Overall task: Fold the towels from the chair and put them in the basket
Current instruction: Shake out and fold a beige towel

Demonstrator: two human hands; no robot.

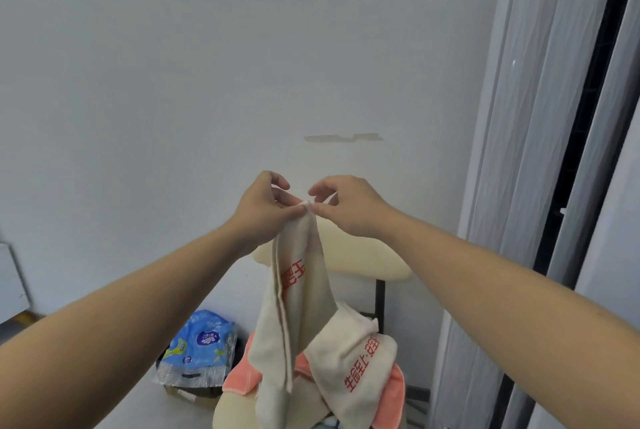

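Note:
A beige towel with red lettering [294,307] hangs in front of me, pinched at its top edge by my left hand [263,206] and my right hand [349,206], which meet fingertip to fingertip. The towel droops down over a cream chair [363,262]. On the chair seat lie another beige towel with red lettering [356,359] and an orange-pink towel [391,394] beneath it. No basket is in view.
A blue and white plastic pack [201,342] rests on a cardboard box [187,394] on the floor left of the chair. A white wall stands behind. Grey curtains [540,151] and a dark frame fill the right side.

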